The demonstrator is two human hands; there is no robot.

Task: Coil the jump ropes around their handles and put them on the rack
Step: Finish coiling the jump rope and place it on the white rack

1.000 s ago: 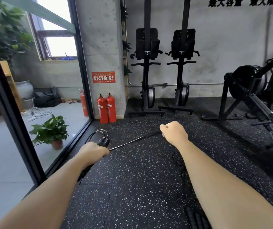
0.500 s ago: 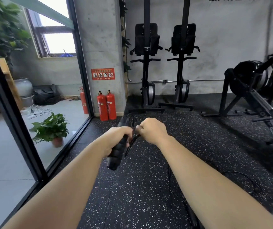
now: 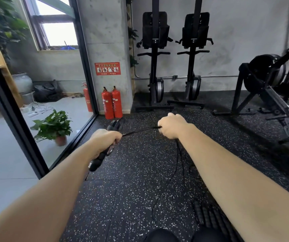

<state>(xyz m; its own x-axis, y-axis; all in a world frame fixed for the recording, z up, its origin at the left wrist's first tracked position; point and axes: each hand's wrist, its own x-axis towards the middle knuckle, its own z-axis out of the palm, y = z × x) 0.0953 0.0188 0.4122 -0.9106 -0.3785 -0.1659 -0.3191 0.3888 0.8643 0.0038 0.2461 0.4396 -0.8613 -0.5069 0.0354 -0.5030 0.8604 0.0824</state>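
Speckled black rubber floor (image 3: 136, 198) runs back to a grey concrete wall. Left of the fingers, beyond a dark-framed glass wall (image 3: 18, 119), a leafy potted plant (image 3: 52, 126) stands on pale tiles. The left hand (image 3: 105, 139) grips the black ribbed handles (image 3: 97, 160), its fingers curled round them and mostly hidden behind the knuckles. Loops above those fingers are blurred and hard to count. Two red fire extinguishers (image 3: 112, 103) stand beyond them against the pillar. The thin black rope (image 3: 140, 131) spans from the left fingers to the right hand (image 3: 172, 127), whose closed fist holds it. Below the right fingers it drops to the floor, where it is hard to trace against the dark rubber. Beyond those fingers stand two upright rowers (image 3: 155, 67). Further right, another machine (image 3: 266, 81) is cut off by the frame edge.
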